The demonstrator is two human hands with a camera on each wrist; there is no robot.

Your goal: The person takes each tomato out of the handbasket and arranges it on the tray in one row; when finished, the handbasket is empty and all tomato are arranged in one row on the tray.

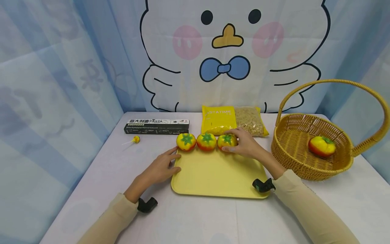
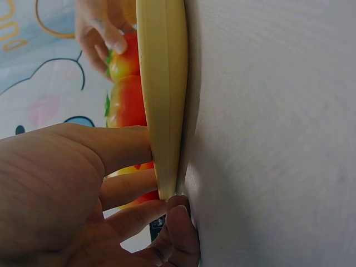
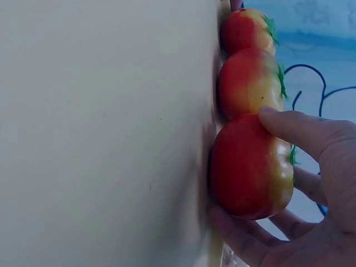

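Observation:
Three red-and-yellow tomatoes with green leafy tops stand in a row along the far edge of a pale yellow tray: a left one, a middle one and a right one. My right hand grips the right tomato; the right wrist view shows thumb and fingers around this tomato. At the tray's left side, my left hand touches the rim with extended fingers, near the left tomato. The left wrist view shows those fingers against the tray edge.
A wicker basket with a tall handle stands at right, another tomato inside. Behind the tray lies a yellow pasta bag. A black-and-white pasta box and a small yellow lollipop are at the back left.

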